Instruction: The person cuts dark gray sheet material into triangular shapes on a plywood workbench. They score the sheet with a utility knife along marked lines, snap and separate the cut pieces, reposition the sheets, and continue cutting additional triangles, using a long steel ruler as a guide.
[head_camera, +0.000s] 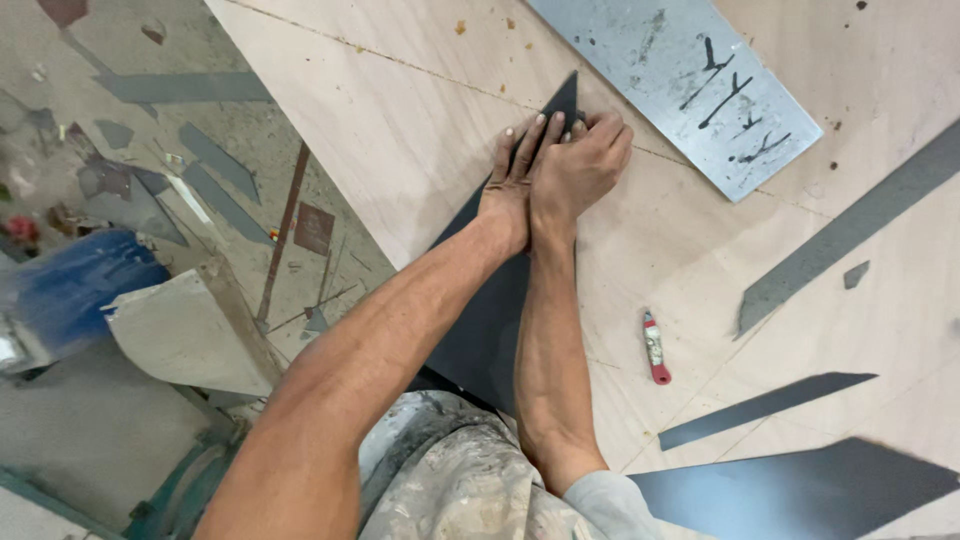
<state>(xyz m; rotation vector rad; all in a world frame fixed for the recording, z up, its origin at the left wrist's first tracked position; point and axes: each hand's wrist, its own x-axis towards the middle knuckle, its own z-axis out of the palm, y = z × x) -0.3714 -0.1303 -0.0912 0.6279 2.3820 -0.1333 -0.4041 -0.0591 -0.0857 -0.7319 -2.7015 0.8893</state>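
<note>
both my hands are at the far tip of the dark triangular sheet (490, 320) on the plywood table (400, 150). my left hand (508, 185) lies flat with fingers straight, my right hand (580, 165) is curled beside it, touching. my arms hide the middle of the sheet. a red marker (655, 347) lies right, a scribbled metal plate (680, 80) far right.

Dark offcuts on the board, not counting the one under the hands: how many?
4: long strip at right edge, small chip below it, thin sliver lower right, big piece bottom right. Arms may hide more.
</note>
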